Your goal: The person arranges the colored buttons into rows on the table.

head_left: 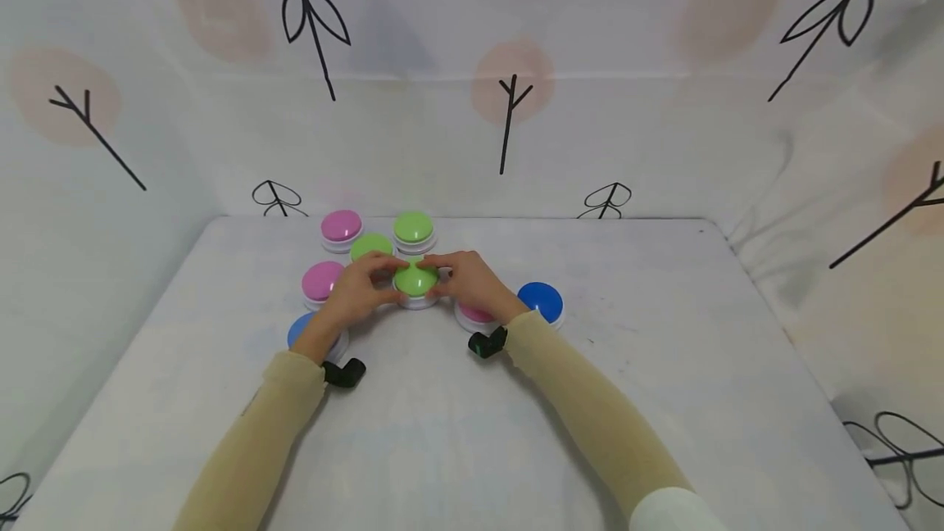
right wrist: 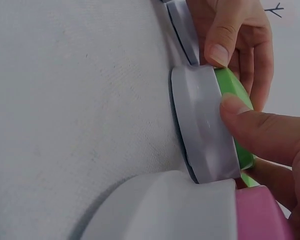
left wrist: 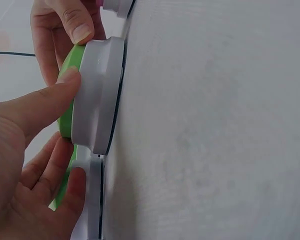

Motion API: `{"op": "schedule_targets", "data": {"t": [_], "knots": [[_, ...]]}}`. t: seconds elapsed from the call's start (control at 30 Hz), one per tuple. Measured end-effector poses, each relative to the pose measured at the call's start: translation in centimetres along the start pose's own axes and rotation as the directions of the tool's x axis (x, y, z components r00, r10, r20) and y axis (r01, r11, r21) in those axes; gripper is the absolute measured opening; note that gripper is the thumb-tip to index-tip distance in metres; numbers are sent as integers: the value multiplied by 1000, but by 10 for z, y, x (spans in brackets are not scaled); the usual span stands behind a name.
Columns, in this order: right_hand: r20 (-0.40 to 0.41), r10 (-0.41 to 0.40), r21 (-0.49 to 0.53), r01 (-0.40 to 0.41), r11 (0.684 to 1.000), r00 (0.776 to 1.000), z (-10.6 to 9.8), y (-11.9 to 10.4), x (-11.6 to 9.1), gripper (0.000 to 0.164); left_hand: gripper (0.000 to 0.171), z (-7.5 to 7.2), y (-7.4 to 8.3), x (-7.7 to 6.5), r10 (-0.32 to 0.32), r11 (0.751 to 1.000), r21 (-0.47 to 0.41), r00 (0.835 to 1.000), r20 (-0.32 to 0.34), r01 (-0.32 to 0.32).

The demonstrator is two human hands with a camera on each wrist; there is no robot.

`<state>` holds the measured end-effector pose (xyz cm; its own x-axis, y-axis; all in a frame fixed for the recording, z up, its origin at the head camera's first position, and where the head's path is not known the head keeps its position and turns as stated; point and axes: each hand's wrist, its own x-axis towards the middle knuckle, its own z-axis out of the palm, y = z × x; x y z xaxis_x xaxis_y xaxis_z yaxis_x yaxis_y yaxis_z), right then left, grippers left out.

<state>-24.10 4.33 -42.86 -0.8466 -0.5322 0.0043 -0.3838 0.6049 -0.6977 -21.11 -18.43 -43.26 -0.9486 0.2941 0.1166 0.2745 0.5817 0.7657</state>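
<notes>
A round push button (head_left: 416,280) with a green domed top and white base is between the two hands in the head view. My left hand (head_left: 356,295) pinches it from the left, and my right hand (head_left: 474,281) pinches it from the right. In the left wrist view, the thumb (left wrist: 55,97) lies on the edge of the green top. The right thumb (right wrist: 262,127) presses the same rim in the right wrist view. The button's base is at the table surface; whether it touches all round cannot be told.
Behind stand two green buttons (head_left: 413,227) and a pink button (head_left: 341,225). Another pink button (head_left: 320,280) and a blue button (head_left: 301,328) sit by the left hand. Partly under the right hand is a pink button (head_left: 474,316), beside a blue button (head_left: 541,300). Patterned cloth (head_left: 435,138) rises behind the table.
</notes>
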Motion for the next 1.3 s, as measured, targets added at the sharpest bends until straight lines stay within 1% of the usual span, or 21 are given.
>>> {"op": "schedule_targets", "data": {"t": [0.17,0.27,0.4,0.53,0.8,0.97,1.07,1.2,1.3], "knots": [[-7,-18,-11,18,1000,1000,-3,1,-2,51,54,1,2,2,23,999,34,999,22,-24],[-10,-8,-19,8,1000,1000,-5,0,-3,52,56,2,3,4,29,999,37,999,42,-31],[6,-4,-25,5,1000,1000,-7,-1,-2,54,58,1,6,4,5,1000,29,999,52,-7],[15,-20,-20,21,1000,1000,-8,-2,-2,53,58,-1,9,3,-5,1000,23,998,55,4],[9,-15,-5,15,1000,1000,-10,-4,-3,50,58,-1,6,3,-11,999,42,999,53,9],[2,-8,11,8,1000,1000,-10,-3,-4,50,57,0,5,2,-20,1000,19,998,52,19],[-1,-34,16,34,999,999,-8,-1,-3,50,56,1,5,-1,-27,1000,-3,998,51,28],[15,-83,9,83,997,996,-5,0,-2,50,55,0,5,-4,-42,999,12,998,39,42],[21,-94,-15,94,995,995,-5,-1,-2,50,54,-1,4,-5,-27,999,29,999,32,26]]}}
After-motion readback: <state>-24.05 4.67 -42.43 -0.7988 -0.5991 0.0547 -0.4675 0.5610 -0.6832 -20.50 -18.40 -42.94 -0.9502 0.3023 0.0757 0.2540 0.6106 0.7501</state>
